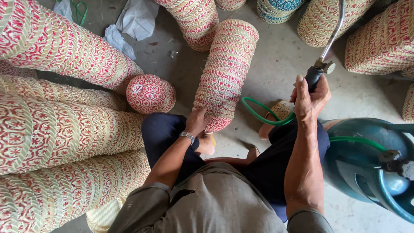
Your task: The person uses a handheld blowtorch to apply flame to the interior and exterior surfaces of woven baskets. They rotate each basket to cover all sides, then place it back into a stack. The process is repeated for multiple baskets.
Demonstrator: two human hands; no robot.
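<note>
I look down at my own two hands above a concrete floor (276,64) crowded with long stacks of nested woven baskets, straw-coloured with red patterns. Crumpled white paper (137,17) lies at the top. A round red-patterned basket (150,93) sits beside my left knee, bearing a small white mark I cannot make out. My left hand (197,121) has its fingers curled around the lower end of one basket stack (225,71), which stands tilted on the floor between my knees. My right hand (309,101) is closed in a fist around the black handle of a gas torch (321,64), thumb up. A green hose (258,113) loops to the blue-green gas cylinder (358,146) at right.
</note>
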